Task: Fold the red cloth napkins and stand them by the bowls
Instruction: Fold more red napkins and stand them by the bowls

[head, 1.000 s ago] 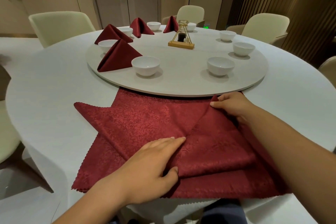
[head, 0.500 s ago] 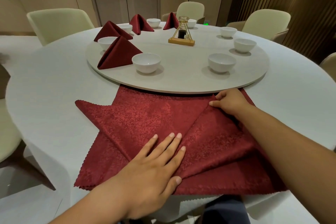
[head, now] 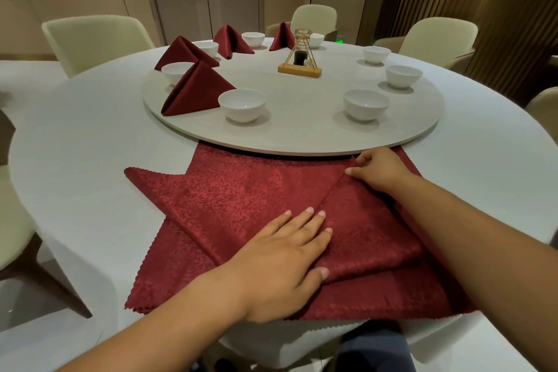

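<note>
While the red napkin [head: 241, 199] lies flat on the worktop [head: 90, 160], it sits on the person's side of the round turntable [head: 302, 133], with its far edge tucked just under the turntable's near rim. Its long axis runs left to right along that rim. One pointed corner juts out to the left, past the turntable's near-left edge. A folded flap lies over the right half. Its tip points toward the turntable, and its slanted edge runs from the rim back toward the person.

The left hand [head: 280, 263] rests palm down on the cloth, well back from the turntable. Its fingers are straight and close together, pressing at the lower end of the slanted fold, with the thumb at the flap's near edge. The right hand [head: 377, 169] is just short of the turntable's near rim, its fingers curled and pinching the tip of the flap.

On the turntable's left part, a folded napkin [head: 193, 90] stands as a peaked triangle just beside a white bowl [head: 242, 104]. Three more folded napkins stand by bowls round its far-left rim. On its right part, bowls [head: 366, 103] stand alone. A small wooden stand [head: 299, 68] sits near its centre.
</note>
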Tool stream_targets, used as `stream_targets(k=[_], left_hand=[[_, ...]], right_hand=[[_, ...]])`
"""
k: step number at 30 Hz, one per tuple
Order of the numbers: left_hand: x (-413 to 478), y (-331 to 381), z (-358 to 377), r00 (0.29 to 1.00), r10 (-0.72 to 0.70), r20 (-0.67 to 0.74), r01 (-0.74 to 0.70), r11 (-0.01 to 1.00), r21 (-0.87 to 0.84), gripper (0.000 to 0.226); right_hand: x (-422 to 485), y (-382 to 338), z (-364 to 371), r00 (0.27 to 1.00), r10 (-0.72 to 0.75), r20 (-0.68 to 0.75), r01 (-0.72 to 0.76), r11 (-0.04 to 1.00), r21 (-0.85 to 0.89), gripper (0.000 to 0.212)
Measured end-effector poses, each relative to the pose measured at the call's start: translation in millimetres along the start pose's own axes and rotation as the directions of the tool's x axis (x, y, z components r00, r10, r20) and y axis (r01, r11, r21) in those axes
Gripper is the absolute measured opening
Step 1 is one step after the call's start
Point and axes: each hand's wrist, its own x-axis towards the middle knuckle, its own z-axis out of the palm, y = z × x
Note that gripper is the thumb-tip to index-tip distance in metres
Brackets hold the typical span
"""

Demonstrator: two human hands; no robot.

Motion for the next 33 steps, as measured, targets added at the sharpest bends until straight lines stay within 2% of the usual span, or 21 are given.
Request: stream_targets(k=[3, 8, 12, 14, 17, 20, 23, 33], left_hand=[[-4.8, 2.2, 9.5, 0.997, 0.003, 0.072, -0.009, 0.997, 0.080, 0.067], [-7.2, 1.4, 17.6, 0.998, 0.001, 0.067, -0.008, 0.995, 0.100, 0.071], [-7.9, 2.5, 17.4, 0.998, -0.009, 0.067, 0.001, 0.994, 0.110, 0.072], [-7.0, 2.3, 18.3, 0.998, -0.008, 0.063, 0.000, 0.993, 0.120, 0.073], [-6.3, 1.8, 21.6, 0.999, -0.006, 0.044, 0.000, 0.991, 0.134, 0.073], [-6.6, 2.1, 23.0, 0.999, -0.009, 0.036, 0.004, 0.990, 0.139, 0.073], [-7.5, 1.7, 23.0, 0.999, -0.013, 0.034, 0.008, 0.991, 0.135, 0.073], [-7.6, 2.4, 20.0, 0.996, -0.037, 0.077, 0.025, 0.989, 0.147, 0.073]], right_hand=[[-1.4, 0.2, -0.2, 1.000, -0.026, 0.001, 0.026, 0.999, -0.047, 0.027], [-14.6, -12.8, -0.3, 0.996, -0.093, -0.007, 0.090, 0.972, -0.219, 0.032], [-61.5, -47.5, -5.2, 0.983, -0.177, 0.051, 0.183, 0.900, -0.396, 0.060], [-103.3, -60.5, -7.0, 0.958, -0.281, 0.063, 0.280, 0.858, -0.431, 0.059], [-167.9, -56.8, 1.1, 0.904, -0.378, 0.201, 0.428, 0.813, -0.394, 0.058], [-198.6, -31.3, 15.0, 0.900, -0.316, 0.301, 0.417, 0.825, -0.381, 0.061], [-203.3, -5.2, 22.6, 0.904, -0.323, 0.281, 0.418, 0.808, -0.415, 0.079], [-205.1, 34.4, -11.2, 0.948, -0.181, 0.261, 0.287, 0.842, -0.457, 0.086]])
